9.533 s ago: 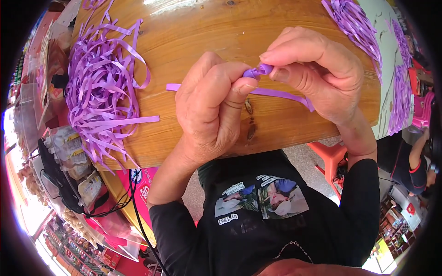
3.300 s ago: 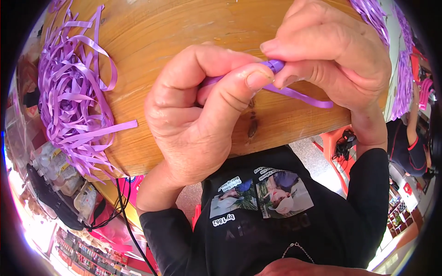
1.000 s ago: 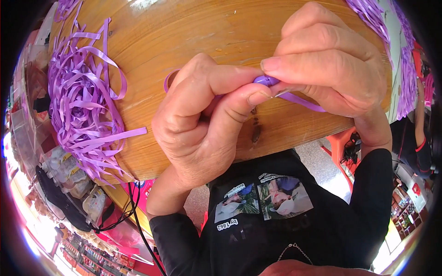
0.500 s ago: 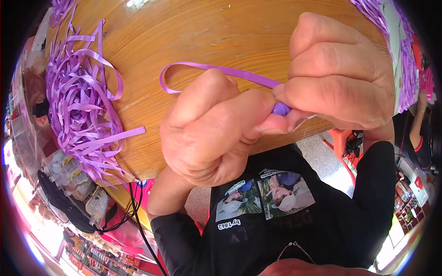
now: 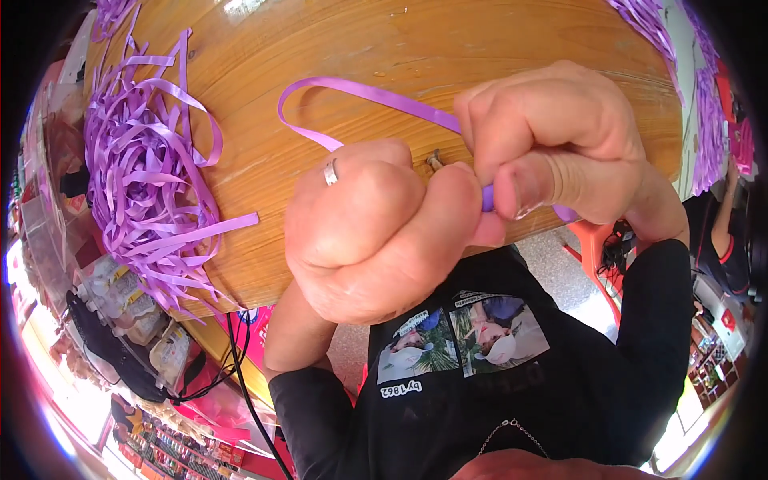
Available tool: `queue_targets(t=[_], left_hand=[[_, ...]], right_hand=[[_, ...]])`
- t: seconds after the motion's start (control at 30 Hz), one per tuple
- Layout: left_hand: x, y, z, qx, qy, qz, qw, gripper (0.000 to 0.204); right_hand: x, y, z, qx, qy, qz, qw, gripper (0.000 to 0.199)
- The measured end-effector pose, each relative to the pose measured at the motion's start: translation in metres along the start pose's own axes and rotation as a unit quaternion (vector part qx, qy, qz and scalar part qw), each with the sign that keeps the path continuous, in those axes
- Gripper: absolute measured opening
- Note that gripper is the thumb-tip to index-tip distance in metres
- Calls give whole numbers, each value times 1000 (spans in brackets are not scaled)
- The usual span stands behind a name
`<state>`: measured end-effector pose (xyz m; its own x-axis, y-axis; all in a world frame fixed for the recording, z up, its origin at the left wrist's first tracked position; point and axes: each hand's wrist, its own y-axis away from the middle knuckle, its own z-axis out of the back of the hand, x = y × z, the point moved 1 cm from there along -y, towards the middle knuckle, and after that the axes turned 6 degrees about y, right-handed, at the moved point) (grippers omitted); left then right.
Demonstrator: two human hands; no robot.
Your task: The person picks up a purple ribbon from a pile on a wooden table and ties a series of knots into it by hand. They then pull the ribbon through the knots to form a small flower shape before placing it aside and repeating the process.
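Note:
Above the table's near edge, my left hand [image 5: 372,228] and my right hand [image 5: 568,148] meet fingertip to fingertip. Both are closed on one purple ribbon [image 5: 384,98], pinched between thumbs and forefingers. A small folded or knotted bit of the ribbon shows purple between the fingertips; its exact form is mostly hidden. From there the ribbon runs out leftward over the table in a long loop and comes back behind my left hand. Another bit of purple shows below my right palm. A silver ring [image 5: 331,172] is on a finger of my left hand.
A large tangled pile of purple ribbons [image 5: 148,188] lies on the left of the wooden table [image 5: 336,40]. More purple ribbons [image 5: 708,120] hang at the right edge. Black cables [image 5: 234,352] drop beside the table's near left corner. An orange stool [image 5: 590,252] stands below on the right.
My right hand has turned and moved down a little, its thumb now lying across the front. My left hand has rolled, bringing the ring into view. The ribbon loop has shifted slightly.

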<state>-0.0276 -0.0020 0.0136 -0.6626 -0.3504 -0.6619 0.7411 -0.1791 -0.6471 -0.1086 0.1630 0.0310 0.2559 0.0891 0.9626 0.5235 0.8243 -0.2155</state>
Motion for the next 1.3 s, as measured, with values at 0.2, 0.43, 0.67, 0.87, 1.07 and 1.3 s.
queue_targets(t=[0.2, 0.43, 0.67, 0.87, 1.07, 1.3], left_hand=[[0, 7, -4, -29, -77, -32, 996, 22], [9, -4, -9, -71, -35, 29, 996, 9], [18, -6, -10, -147, 69, 84, 983, 8], [21, -6, -10, -152, 89, 82, 981, 9], [17, -4, -11, -129, 231, 227, 937, 17], [23, -3, -8, -112, 262, 224, 932, 28]], right_hand=[[3, 1, -9, -20, -173, -140, 975, 26], [1, -4, 8, 35, -119, -234, 964, 49], [-3, -3, 14, -84, -76, -147, 983, 54], [16, -13, 28, -40, 309, 126, 942, 36], [-6, -15, 23, -127, 300, 273, 905, 36], [-11, -13, 18, -86, 296, 191, 932, 32]])
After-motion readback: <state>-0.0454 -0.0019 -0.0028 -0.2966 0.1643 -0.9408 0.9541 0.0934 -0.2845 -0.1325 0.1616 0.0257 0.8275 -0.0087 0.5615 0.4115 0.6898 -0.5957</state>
